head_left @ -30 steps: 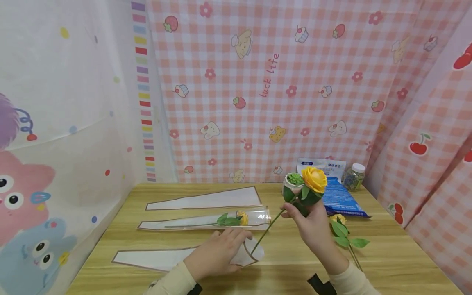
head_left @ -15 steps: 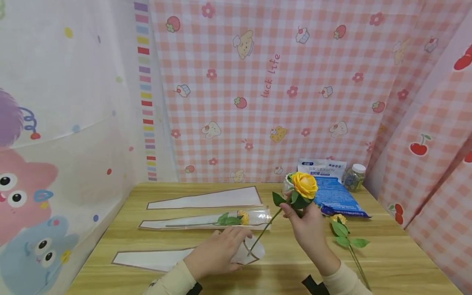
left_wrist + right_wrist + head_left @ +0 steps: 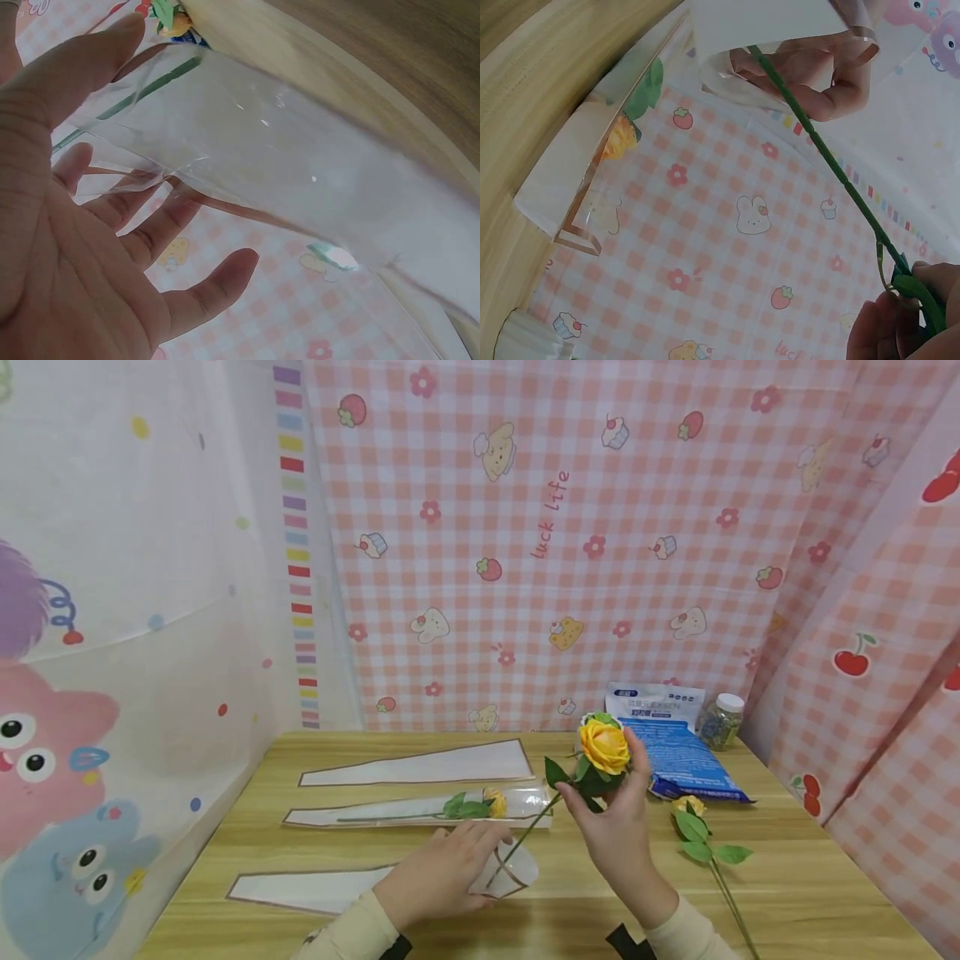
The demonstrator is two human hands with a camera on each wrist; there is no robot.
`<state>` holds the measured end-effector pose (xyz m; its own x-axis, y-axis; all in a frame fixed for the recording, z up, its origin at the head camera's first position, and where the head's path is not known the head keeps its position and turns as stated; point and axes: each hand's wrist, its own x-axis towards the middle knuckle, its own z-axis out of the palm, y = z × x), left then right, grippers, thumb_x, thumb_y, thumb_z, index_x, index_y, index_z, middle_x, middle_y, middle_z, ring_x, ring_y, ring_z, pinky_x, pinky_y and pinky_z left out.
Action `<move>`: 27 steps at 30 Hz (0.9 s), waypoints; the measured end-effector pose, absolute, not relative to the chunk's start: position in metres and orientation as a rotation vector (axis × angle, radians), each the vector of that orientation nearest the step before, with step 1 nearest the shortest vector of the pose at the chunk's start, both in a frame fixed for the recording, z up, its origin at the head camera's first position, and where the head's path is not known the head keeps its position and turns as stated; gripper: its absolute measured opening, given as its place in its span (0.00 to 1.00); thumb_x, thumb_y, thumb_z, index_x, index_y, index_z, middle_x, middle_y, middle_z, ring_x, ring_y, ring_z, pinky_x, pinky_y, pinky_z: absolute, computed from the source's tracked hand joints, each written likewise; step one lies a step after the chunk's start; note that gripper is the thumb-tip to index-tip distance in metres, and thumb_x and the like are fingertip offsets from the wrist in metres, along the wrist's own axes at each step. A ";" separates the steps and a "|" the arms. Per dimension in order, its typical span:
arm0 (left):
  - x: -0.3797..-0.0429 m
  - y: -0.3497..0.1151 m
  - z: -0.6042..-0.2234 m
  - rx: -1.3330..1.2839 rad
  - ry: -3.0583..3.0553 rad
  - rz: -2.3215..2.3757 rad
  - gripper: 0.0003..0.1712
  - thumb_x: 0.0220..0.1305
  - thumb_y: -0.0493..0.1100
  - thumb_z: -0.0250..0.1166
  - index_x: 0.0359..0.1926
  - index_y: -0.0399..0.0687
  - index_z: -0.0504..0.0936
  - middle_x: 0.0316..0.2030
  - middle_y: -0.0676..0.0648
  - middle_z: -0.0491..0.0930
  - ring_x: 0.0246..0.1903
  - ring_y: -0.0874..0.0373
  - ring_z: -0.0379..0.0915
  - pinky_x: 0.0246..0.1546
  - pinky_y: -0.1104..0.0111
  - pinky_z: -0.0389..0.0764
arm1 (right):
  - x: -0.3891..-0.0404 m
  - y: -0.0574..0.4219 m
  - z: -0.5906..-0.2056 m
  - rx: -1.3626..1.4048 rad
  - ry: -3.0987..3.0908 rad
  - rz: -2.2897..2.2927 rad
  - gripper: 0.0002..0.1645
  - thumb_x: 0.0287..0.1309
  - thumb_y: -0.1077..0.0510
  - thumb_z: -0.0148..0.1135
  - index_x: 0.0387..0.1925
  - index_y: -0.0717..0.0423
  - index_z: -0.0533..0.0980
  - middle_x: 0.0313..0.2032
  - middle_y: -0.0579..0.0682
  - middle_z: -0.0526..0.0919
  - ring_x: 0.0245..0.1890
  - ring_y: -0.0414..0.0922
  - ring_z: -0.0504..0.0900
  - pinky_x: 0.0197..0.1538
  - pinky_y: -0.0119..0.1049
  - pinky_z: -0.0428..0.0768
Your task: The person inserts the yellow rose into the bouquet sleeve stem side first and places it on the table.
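Observation:
A yellow artificial rose (image 3: 604, 746) is in my right hand (image 3: 621, 839), thumb and fingers pinching it just below the bloom. Its green stem (image 3: 817, 142) slants down to the left, the lower end inside the mouth of a clear flower sleeve (image 3: 300, 889) with a brown border. My left hand (image 3: 446, 875) holds that sleeve near its mouth, thumb on one side and fingers on the other. Through the transparent film (image 3: 262, 142) the left wrist view shows part of the stem. Leaves and fingers partly hide the grip in the right wrist view.
Behind the hands lies another sleeve (image 3: 311, 817) with a yellow rose inside, and a flat sleeve (image 3: 420, 766) farther back. At right are a loose yellow rose (image 3: 693, 835), a blue and white packet (image 3: 682, 752) and a lidded jar (image 3: 722, 722). A small potted succulent (image 3: 585, 727) is partly hidden.
My right hand has moved left and slightly down with the rose, and the stem has slid deeper into the sleeve. The left hand has stayed in place.

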<state>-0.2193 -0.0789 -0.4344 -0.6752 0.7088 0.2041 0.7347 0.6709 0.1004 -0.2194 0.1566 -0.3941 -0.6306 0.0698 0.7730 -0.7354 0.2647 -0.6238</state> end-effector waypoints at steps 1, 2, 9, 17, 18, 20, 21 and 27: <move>-0.219 -0.079 -0.435 -1.190 -2.733 -0.260 0.45 0.54 0.56 0.79 0.67 0.56 0.65 0.63 0.54 0.71 0.59 0.58 0.70 0.44 0.60 0.79 | -0.219 0.157 -0.395 0.624 -1.828 1.410 0.64 0.51 0.81 0.68 0.78 0.59 0.38 0.62 0.66 0.66 0.57 0.38 0.75 0.55 0.25 0.77; -0.219 -0.079 -0.435 -1.190 -2.731 -0.258 0.45 0.54 0.56 0.79 0.67 0.56 0.65 0.63 0.54 0.71 0.59 0.58 0.70 0.44 0.60 0.79 | -0.219 0.157 -0.395 0.640 -1.831 1.384 0.64 0.50 0.82 0.68 0.78 0.60 0.39 0.64 0.68 0.63 0.59 0.40 0.73 0.57 0.25 0.76; -0.219 -0.078 -0.434 -1.172 -2.745 -0.262 0.46 0.53 0.55 0.79 0.68 0.55 0.65 0.65 0.51 0.71 0.61 0.57 0.69 0.48 0.56 0.79 | -0.214 0.156 -0.397 0.692 -1.846 1.289 0.66 0.47 0.83 0.69 0.77 0.62 0.39 0.68 0.71 0.57 0.63 0.57 0.68 0.62 0.27 0.72; -0.221 -0.080 -0.433 -1.147 -2.747 -0.311 0.46 0.53 0.53 0.79 0.69 0.53 0.65 0.63 0.50 0.73 0.58 0.56 0.71 0.53 0.50 0.78 | -0.205 0.157 -0.397 0.579 -1.957 1.354 0.60 0.55 0.77 0.68 0.77 0.61 0.40 0.66 0.70 0.63 0.62 0.60 0.71 0.63 0.22 0.67; -0.221 -0.080 -0.432 -1.147 -2.745 -0.317 0.46 0.53 0.53 0.79 0.69 0.53 0.65 0.62 0.51 0.73 0.57 0.57 0.71 0.53 0.50 0.78 | -0.203 0.158 -0.397 0.558 -1.977 1.376 0.58 0.56 0.76 0.67 0.77 0.62 0.41 0.64 0.70 0.66 0.61 0.60 0.73 0.63 0.21 0.67; -0.223 -0.081 -0.433 -1.146 -2.745 -0.321 0.46 0.53 0.53 0.79 0.68 0.53 0.65 0.62 0.51 0.73 0.57 0.57 0.71 0.54 0.51 0.78 | -0.202 0.159 -0.397 0.522 -2.009 1.437 0.53 0.61 0.73 0.65 0.75 0.63 0.41 0.61 0.69 0.72 0.59 0.60 0.76 0.62 0.20 0.68; -0.223 -0.081 -0.433 -1.147 -2.746 -0.325 0.46 0.54 0.52 0.79 0.68 0.53 0.65 0.63 0.51 0.72 0.57 0.57 0.71 0.54 0.51 0.78 | -0.201 0.159 -0.397 0.501 -2.027 1.464 0.49 0.64 0.72 0.63 0.74 0.64 0.42 0.58 0.69 0.74 0.59 0.59 0.77 0.60 0.19 0.68; -0.224 -0.081 -0.432 -1.156 -2.749 -0.302 0.45 0.54 0.53 0.79 0.68 0.52 0.66 0.64 0.50 0.72 0.58 0.57 0.70 0.53 0.52 0.79 | -0.197 0.163 -0.394 0.411 -2.059 1.589 0.33 0.73 0.66 0.54 0.68 0.64 0.46 0.55 0.70 0.76 0.51 0.43 0.79 0.49 0.24 0.77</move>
